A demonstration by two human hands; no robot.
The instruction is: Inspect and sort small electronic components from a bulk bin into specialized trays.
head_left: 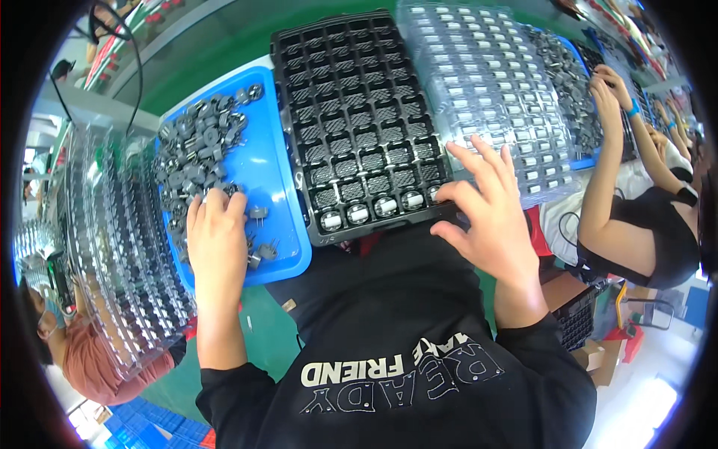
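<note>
Blue plastic forms the shallow tray under the left hand, which lies palm down with its fingers curled over the near end of a heap of small dark grey round components. Whether those fingers pinch a piece cannot be told, since the back of the hand hides them. A few loose components with thin legs lie just to the right of that hand, on the bare blue floor of the tray. Beyond the fingertips the heap spreads up the tray's left half.

Between the two hands sits a black compartment tray, a grid of square pockets; most show a hatched bottom, and the row nearest the person holds several round parts with pale tops. The right hand rests open, fingers spread, with its thumb and forefinger at the near right corner of this black tray and the other fingers lying across a stack of clear blister trays filled with small pale parts, just beyond it.

To the left of the left hand, another stack of clear moulded trays stands on the green worktop. Far right of the right hand, another person's hand reaches to trays of their own.
</note>
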